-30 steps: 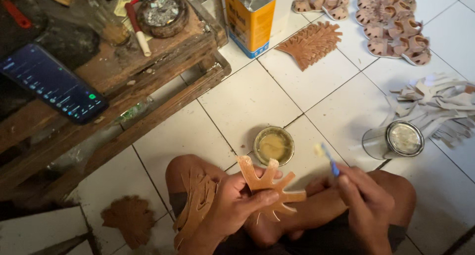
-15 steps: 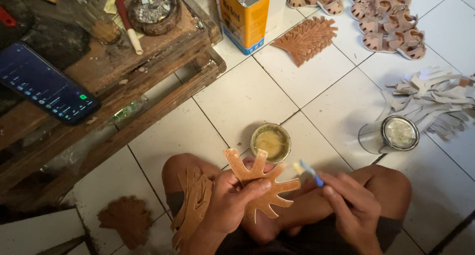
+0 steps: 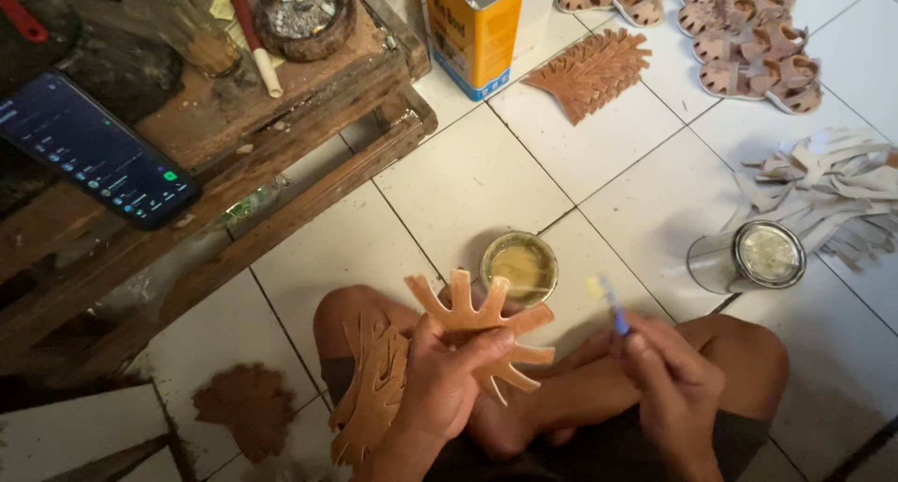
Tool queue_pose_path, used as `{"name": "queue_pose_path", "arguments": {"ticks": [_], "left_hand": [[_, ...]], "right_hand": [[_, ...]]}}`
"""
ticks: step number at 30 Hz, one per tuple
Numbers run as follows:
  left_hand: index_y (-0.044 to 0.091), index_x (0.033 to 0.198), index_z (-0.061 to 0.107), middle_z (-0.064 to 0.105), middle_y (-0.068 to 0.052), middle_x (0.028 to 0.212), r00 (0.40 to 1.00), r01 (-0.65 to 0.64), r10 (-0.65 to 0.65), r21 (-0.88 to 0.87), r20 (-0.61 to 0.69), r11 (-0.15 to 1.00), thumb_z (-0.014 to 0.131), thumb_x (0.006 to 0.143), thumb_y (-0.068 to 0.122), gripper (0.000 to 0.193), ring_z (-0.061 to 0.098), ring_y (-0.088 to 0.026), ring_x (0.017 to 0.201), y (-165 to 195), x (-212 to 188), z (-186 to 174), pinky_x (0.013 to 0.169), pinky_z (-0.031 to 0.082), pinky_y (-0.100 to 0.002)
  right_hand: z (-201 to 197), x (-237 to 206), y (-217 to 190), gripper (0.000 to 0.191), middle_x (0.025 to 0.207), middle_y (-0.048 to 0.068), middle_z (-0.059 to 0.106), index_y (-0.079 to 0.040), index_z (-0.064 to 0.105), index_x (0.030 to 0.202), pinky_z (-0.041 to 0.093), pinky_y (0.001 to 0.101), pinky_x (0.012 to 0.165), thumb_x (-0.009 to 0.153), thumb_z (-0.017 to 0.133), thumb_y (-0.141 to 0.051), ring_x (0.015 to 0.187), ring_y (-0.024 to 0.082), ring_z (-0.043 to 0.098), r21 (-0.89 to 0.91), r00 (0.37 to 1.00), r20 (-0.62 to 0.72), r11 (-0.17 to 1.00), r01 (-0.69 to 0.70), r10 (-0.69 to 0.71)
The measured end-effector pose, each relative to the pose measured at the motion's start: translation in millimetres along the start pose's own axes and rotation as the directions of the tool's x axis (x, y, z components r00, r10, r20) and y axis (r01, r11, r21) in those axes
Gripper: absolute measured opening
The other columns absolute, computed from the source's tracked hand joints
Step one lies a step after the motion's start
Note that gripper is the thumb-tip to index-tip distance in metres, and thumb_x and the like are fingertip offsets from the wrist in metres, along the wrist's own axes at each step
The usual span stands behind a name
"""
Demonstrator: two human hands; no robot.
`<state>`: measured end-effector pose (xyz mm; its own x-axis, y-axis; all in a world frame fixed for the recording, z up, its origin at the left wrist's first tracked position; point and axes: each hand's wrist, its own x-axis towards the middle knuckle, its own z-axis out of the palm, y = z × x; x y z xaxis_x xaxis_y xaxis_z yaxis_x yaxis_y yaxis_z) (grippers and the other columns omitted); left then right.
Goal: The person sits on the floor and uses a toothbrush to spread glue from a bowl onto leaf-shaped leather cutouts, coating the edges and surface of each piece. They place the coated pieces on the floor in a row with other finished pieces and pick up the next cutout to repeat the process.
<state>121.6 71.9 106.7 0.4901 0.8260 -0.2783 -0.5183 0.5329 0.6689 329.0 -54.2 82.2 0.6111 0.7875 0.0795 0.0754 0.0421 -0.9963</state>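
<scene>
The left hand [image 3: 447,379] has its fingers clamped on a tan leather cutout [image 3: 477,328] with splayed straps, held up over the left knee, its long axis running near-left to far-right. The right hand [image 3: 669,384] sits just right of it, fingers pinched together on a small blue-handled brush [image 3: 610,304] whose tip points far and left, towards the cutout and the open glue tin [image 3: 519,267] on the floor between the knees. The brush tip looks loaded, though it is blurred. More cutouts [image 3: 374,398] lie on the left thigh. Far off stands a rectangular yellow can [image 3: 475,28] with a blue band at its base. Right of the tin lies a glass jar [image 3: 748,257] on its side. On the wooden table [image 3: 234,164] at left rests a dark phone [image 3: 94,154].
</scene>
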Motion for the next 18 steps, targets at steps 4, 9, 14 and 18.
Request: {"name": "queue_pose_path", "arguments": {"ticks": [4, 9, 14, 18], "left_hand": [[-0.007, 0.114, 0.063, 0.075, -0.014, 0.103, 0.997, -0.074, 0.074, 0.078, 0.001, 0.994, 0.071, 0.085, -0.006, 0.03, 0.074, -0.017, 0.092, 3, -1, 10, 0.086, 0.061, -0.033], [-0.002, 0.115, 0.061, 0.074, -0.009, 0.098, 0.996, -0.06, 0.072, 0.218, -0.048, 0.974, 0.071, 0.083, -0.003, 0.034, 0.072, -0.012, 0.088, 13, -5, 24, 0.078, 0.06, -0.029], [-0.004, 0.112, 0.064, 0.074, -0.009, 0.094, 0.999, 0.02, -0.038, 0.4, 0.036, 0.916, 0.074, 0.086, 0.002, 0.029, 0.069, -0.01, 0.08, 25, -13, 15, 0.069, 0.057, -0.025], [-0.003, 0.111, 0.065, 0.072, -0.007, 0.089, 0.992, 0.052, -0.099, 0.453, 0.079, 0.89, 0.076, 0.087, 0.002, 0.027, 0.065, -0.01, 0.075, 25, -16, 2, 0.066, 0.054, -0.024]], "right_hand": [[5, -6, -13, 0.025, 0.079, 0.002, 0.059, 0.003, 0.072, 0.117, 0.04, 0.0231, 0.062, 0.095, 0.064, -0.001, 0.071, 0.009, 0.053, -0.294, 0.967, 0.137, 0.924, 0.245, -0.212], [12, -4, -23, 0.027, 0.075, 0.002, 0.058, 0.003, 0.072, 0.119, 0.038, 0.023, 0.058, 0.092, 0.066, 0.002, 0.066, 0.01, 0.052, -0.288, 0.97, 0.111, 0.927, 0.24, -0.217], [9, 0, -35, 0.028, 0.075, 0.002, 0.057, 0.002, 0.073, 0.118, 0.039, 0.0225, 0.059, 0.09, 0.067, 0.001, 0.066, 0.009, 0.053, -0.314, 0.955, 0.179, 0.906, 0.282, -0.235], [14, 14, -35, 0.031, 0.078, 0.005, 0.062, 0.002, 0.073, 0.118, 0.044, 0.0231, 0.058, 0.087, 0.068, 0.0, 0.065, 0.011, 0.057, -0.442, 0.919, 0.296, 0.817, 0.372, -0.259]]}}
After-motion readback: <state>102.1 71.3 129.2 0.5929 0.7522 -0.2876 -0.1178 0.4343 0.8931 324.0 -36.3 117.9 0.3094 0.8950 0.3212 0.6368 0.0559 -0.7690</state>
